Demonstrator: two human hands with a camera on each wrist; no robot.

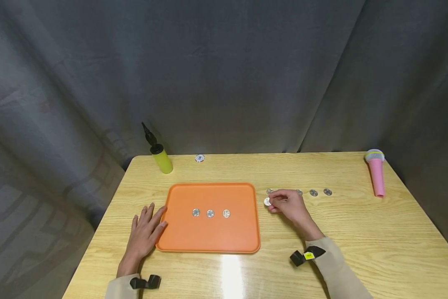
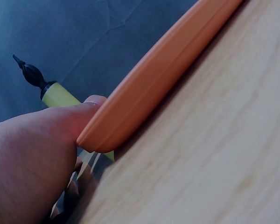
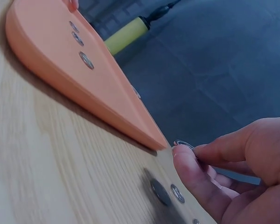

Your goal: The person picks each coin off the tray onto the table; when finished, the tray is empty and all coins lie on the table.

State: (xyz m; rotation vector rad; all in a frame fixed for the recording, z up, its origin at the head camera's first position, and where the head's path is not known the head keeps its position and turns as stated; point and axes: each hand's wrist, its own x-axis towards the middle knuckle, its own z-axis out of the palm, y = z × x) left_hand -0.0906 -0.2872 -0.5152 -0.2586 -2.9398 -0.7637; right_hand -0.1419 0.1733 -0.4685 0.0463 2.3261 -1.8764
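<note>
My right hand [image 1: 289, 204] pinches a silver coin [image 1: 267, 202] between thumb and fingertips, just right of the orange tray [image 1: 209, 248]. In the right wrist view the pinched coin [image 3: 184, 144] shows nearly edge-on. Three silver coins lie in a row inside the tray: a left one [image 1: 196, 212], a middle one [image 1: 210, 213] and a right one [image 1: 226, 213]. My left hand [image 1: 145, 232] rests at the tray's left edge with fingers spread. Its thumb [image 2: 79, 114] touches the rim in the left wrist view.
Beyond my right hand more coins lie in a row on the wooden table [image 1: 358, 232], including a rightmost coin [image 1: 327, 192]. A pink microphone [image 1: 376, 174] lies far right. A yellow-green pump [image 1: 161, 158] and a poker chip [image 1: 199, 158] are near the back edge, before a grey curtain [image 1: 224, 83].
</note>
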